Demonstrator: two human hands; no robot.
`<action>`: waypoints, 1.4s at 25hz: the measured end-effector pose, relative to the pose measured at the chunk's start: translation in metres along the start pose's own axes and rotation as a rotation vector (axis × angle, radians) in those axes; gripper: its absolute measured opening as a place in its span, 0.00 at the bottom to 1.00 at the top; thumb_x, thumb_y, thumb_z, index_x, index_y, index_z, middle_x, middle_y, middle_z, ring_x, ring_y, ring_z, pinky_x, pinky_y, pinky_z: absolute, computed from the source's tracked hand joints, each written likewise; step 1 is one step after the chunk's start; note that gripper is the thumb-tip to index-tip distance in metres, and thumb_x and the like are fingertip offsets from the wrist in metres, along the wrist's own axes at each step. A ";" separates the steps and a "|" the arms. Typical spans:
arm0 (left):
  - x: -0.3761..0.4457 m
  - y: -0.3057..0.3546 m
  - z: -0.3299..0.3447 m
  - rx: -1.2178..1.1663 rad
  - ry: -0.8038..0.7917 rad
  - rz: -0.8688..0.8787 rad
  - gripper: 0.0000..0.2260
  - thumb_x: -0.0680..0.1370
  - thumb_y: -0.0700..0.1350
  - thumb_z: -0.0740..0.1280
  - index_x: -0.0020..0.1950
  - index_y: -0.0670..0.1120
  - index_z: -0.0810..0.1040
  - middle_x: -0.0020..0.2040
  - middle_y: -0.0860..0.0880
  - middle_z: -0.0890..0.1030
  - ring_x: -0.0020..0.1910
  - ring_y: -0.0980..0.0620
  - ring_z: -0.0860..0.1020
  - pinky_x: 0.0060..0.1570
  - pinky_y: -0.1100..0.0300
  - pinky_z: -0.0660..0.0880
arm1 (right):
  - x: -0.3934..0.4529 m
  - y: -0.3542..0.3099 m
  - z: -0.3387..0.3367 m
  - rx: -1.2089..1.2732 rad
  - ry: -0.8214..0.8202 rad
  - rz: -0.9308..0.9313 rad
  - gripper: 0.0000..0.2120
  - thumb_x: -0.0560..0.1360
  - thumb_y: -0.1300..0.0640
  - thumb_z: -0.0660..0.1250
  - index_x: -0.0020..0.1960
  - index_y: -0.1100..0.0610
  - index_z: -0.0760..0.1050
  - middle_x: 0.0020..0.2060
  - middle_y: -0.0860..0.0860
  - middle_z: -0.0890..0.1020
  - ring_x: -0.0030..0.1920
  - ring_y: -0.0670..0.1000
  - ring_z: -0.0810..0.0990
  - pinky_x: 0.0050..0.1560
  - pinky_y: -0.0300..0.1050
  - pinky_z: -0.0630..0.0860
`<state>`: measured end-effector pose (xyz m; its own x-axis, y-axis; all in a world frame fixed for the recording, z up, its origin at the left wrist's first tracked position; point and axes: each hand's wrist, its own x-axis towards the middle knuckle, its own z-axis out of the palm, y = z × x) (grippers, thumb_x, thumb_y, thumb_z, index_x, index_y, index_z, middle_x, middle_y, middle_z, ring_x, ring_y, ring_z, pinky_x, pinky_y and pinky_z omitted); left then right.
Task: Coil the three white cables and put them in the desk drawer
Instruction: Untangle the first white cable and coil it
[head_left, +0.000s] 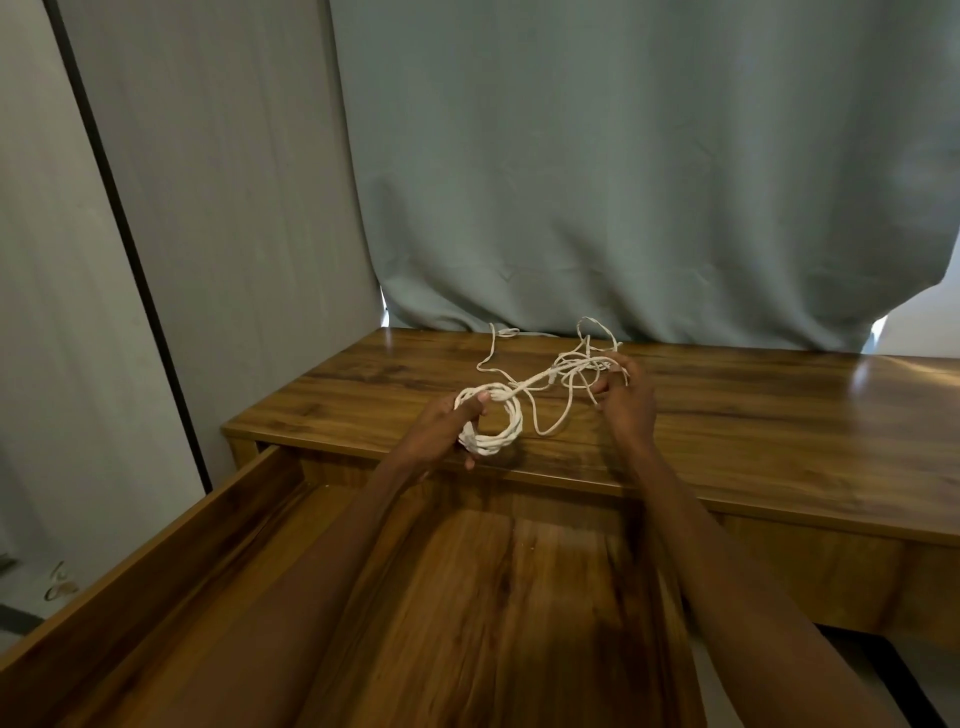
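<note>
Both bare forearms reach up from the bottom of the frame toward its middle. The left hand curls its fingers and thumb round a wound coil. The right hand, slightly higher, pinches loose strands with raised fingers.

White cable coil: several round turns, upright-tilted, above front edge of worktop, gripped by left hand. Loose white cable tangle: irregular loops, strand linking to coil, pinched by right hand. Free cable end: trails across worktop toward rear edge. Desk drawer: wooden, pulled open, below both hands.
</note>
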<state>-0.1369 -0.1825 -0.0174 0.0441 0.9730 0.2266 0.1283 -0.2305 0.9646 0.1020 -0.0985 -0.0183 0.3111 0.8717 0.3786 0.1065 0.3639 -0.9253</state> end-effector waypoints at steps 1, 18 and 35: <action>0.002 0.002 0.000 -0.001 0.025 0.023 0.15 0.81 0.54 0.66 0.47 0.41 0.78 0.30 0.41 0.75 0.27 0.47 0.76 0.25 0.57 0.75 | -0.004 0.003 -0.001 -0.143 -0.033 -0.081 0.12 0.84 0.53 0.58 0.61 0.48 0.79 0.44 0.48 0.84 0.46 0.48 0.81 0.46 0.47 0.77; 0.009 0.009 0.005 0.199 0.201 0.212 0.15 0.83 0.53 0.62 0.51 0.43 0.79 0.32 0.49 0.82 0.27 0.46 0.80 0.24 0.56 0.75 | -0.061 -0.043 0.033 0.449 -0.619 0.435 0.09 0.82 0.56 0.64 0.53 0.59 0.81 0.49 0.58 0.87 0.48 0.55 0.86 0.48 0.50 0.83; 0.004 -0.009 0.014 0.289 0.353 0.258 0.09 0.83 0.52 0.62 0.54 0.48 0.79 0.39 0.53 0.83 0.33 0.61 0.81 0.30 0.69 0.75 | -0.091 -0.019 0.049 -0.063 -0.244 -0.365 0.13 0.84 0.49 0.62 0.63 0.52 0.80 0.54 0.42 0.80 0.53 0.31 0.76 0.50 0.35 0.74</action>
<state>-0.1238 -0.1766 -0.0267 -0.2195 0.8180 0.5317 0.4275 -0.4093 0.8061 0.0253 -0.1688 -0.0345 0.0107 0.7442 0.6678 0.2279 0.6485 -0.7263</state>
